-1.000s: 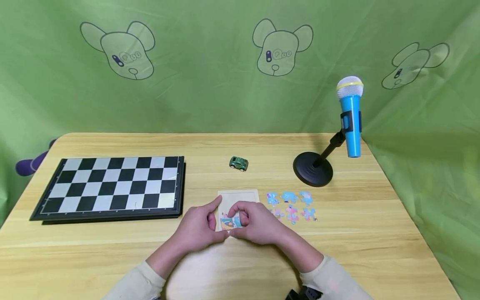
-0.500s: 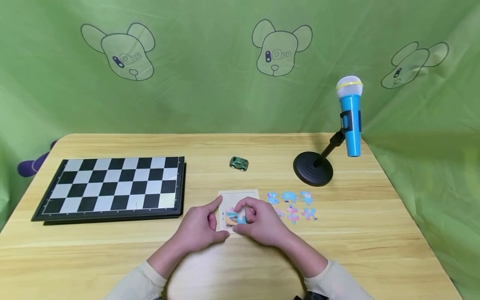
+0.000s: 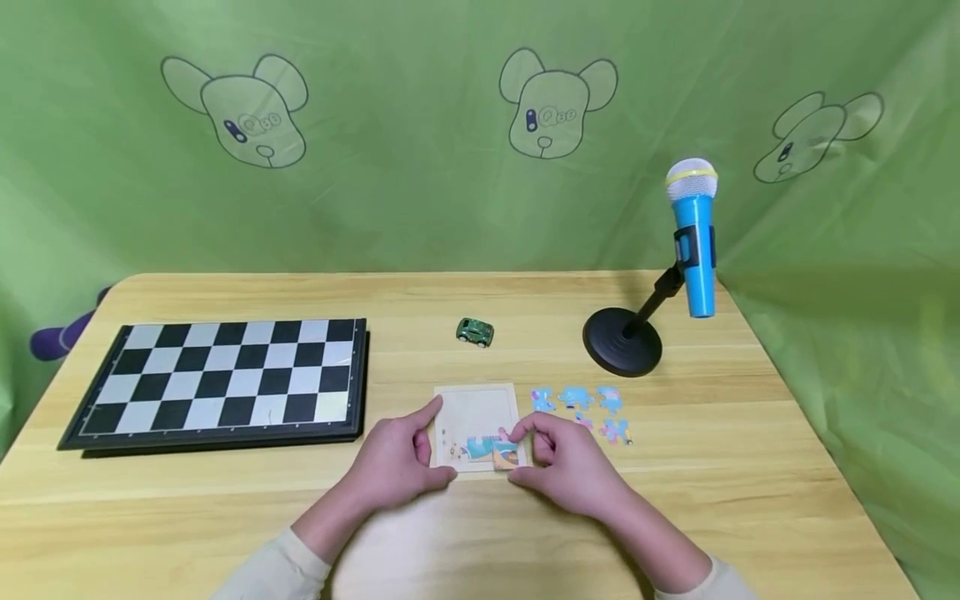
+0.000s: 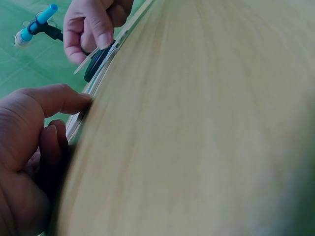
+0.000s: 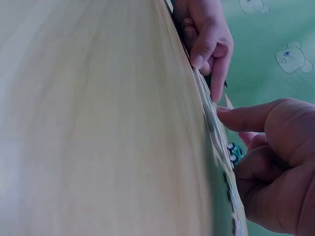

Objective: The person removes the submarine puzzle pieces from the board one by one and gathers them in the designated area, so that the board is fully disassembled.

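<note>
A pale wooden puzzle board [image 3: 471, 410] lies on the table in the head view, with coloured puzzle pieces [image 3: 477, 449] low on it. My left hand [image 3: 393, 462] holds its left side, index finger at the upper edge and thumb by the lower corner. Over the board's lower right corner, my right hand [image 3: 566, 467] pinches an orange and teal puzzle piece [image 3: 505, 456] between thumb and index finger. That piece looks tilted in the left wrist view. Several loose blue and pink puzzle pieces [image 3: 575, 397] lie just right of the board, partly covered by my right hand.
A folded chessboard [image 3: 225, 375] lies at the left. Behind the puzzle board stands a small green toy car [image 3: 475, 332]. At the back right, a blue toy microphone [image 3: 696, 250] sits on a stand with a round black base [image 3: 622, 342]. A green curtain [image 3: 420, 192] hangs behind the table.
My right hand has moved right along the board's lower edge, carrying the piece from the left part to the lower right corner. My left hand stays at the board's left side.
</note>
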The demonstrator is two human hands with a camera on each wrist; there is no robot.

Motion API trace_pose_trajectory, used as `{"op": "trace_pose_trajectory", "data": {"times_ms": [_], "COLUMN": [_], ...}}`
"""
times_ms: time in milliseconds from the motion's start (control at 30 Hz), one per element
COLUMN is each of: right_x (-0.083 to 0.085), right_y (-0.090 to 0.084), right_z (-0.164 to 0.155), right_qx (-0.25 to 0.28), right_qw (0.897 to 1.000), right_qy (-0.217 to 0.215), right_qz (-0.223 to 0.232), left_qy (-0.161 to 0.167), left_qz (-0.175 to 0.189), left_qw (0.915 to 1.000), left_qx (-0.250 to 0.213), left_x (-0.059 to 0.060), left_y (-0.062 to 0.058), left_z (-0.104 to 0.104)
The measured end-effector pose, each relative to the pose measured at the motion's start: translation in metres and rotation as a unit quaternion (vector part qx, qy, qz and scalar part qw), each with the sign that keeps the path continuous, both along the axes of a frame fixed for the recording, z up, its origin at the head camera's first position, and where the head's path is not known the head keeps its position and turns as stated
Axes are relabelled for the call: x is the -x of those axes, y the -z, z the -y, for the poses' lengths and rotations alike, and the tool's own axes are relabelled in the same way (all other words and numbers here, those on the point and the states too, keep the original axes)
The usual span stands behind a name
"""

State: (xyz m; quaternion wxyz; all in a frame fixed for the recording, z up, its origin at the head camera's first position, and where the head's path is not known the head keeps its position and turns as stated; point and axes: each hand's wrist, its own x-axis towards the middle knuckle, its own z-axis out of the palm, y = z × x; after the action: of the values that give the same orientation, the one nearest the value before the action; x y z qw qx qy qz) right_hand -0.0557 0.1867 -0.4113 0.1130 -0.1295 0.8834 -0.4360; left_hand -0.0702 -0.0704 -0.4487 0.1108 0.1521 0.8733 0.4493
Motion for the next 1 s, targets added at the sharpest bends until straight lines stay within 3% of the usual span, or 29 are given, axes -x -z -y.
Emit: {"op": "trace_pose_trajectory", "data": {"times_ms": [433,1000], "right_x": [-0.008,-0.004], "right_y": [-0.01,-0.004], "right_z": [-0.036,-0.057], "right_qx": [-0.037,-0.051], "right_qw": [0.999,0.997], "right_qy": [-0.009,-0.026], "right_qz": [0.029,0.055], "left_qy": [0.001,-0.002], "left_qz": [-0.005,-0.005], "left_qw": [1.0,1.0], "left_qx": [-0.003,-0.001], "left_x": [-0.001,-0.001], "left_y": [0.001,0.001], "left_z": [0.0,-0.001]}}
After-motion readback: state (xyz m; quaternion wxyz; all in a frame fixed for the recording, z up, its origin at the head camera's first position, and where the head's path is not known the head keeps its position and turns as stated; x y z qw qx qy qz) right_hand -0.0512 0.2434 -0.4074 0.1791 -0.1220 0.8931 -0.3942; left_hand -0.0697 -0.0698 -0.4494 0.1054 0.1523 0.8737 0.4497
